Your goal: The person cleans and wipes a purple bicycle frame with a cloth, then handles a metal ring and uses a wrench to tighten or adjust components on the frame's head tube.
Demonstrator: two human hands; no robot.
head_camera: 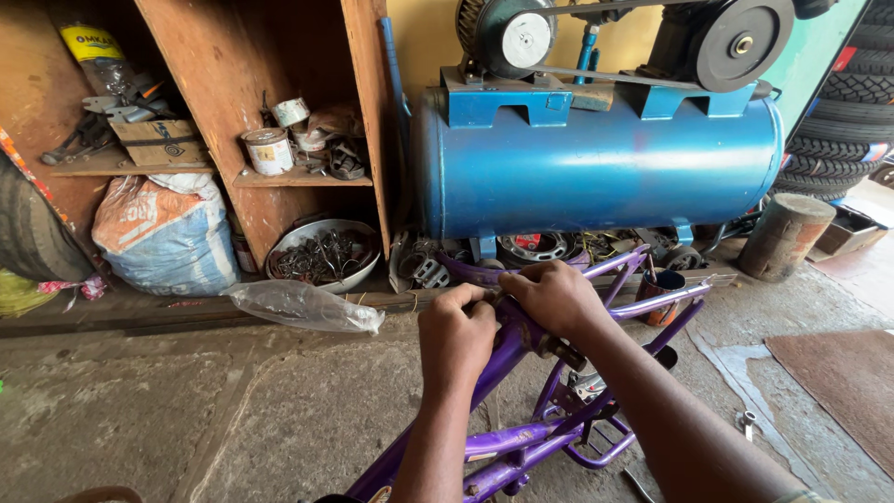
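Both hands close around the upper end of a glossy purple painted metal bicycle frame [507,349]. The left hand [456,337] is curled into a fist around the tube, and the right hand [556,296] wraps over the top just beside it, fingers pressed toward a small fitting between them that is too hidden to identify.

The frame stands bare on the rough concrete floor [186,410], with no wheels, saddle or handlebar visible on it, so the work looks to be at an early or middle stage; what has already been fitted cannot be told.

The frame's long axis runs diagonally, from the lower centre of the view up and away to the right, its far tubes pointing toward a large blue cylindrical steel compressor tank [596,168]. A crumpled clear plastic bag [303,305] lies to the left.
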